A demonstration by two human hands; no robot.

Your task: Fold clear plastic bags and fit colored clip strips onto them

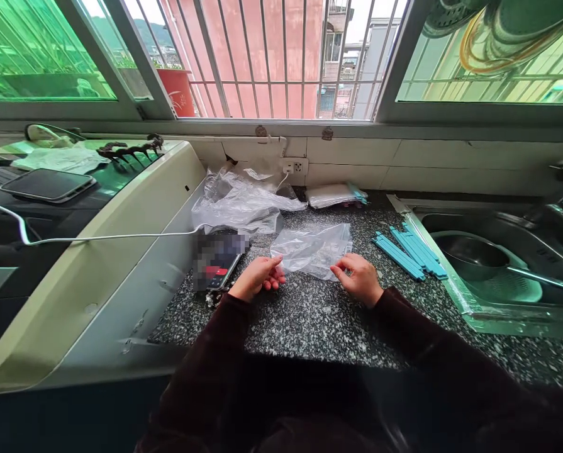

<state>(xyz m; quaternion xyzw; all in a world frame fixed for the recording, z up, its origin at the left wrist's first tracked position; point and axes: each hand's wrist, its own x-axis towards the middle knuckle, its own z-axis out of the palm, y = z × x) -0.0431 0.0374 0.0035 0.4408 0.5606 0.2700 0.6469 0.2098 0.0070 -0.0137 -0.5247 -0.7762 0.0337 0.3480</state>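
A clear plastic bag [312, 246] spreads between my hands, just over the speckled dark countertop [304, 321]. My left hand [263, 277] pinches its near left corner between thumb and fingers. On the near right corner, my right hand [358, 277] is closed with thumb and forefinger together. Left of my left hand lies a phone [224, 261] with its screen lit and partly blurred, a white cable running to it. Several blue plastic strips [408, 251] lie in a loose pile to the right of my right hand.
Crumpled clear plastic [248, 198] lies at the back left, beside a wall socket [294, 167]. A stack of flat bags [335, 195] rests against the tiles. The sink [555, 251] on the right holds a pan [472, 251]. A cream-sided appliance [121, 239] borders the left.
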